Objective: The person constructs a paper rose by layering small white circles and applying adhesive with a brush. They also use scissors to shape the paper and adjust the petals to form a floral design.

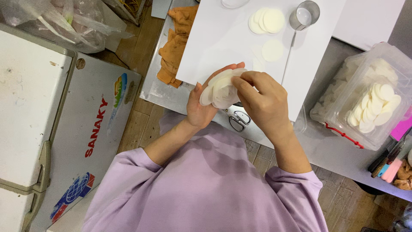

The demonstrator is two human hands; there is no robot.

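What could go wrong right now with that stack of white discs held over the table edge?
1. The stack of white discs sits fanned in the left hand beyond the white board, so one might slip to the floor.
2. The right hand pinches the top disc, which may tear if they stick.
3. The scissors lie directly under the hands and could be knocked.

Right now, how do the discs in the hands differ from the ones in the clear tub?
The discs in the hands are a small fanned stack held in the left hand, with the right hand pinching the edge. The discs in the clear tub are many more, lying overlapped in rows, untouched. Both are thin, round and white.
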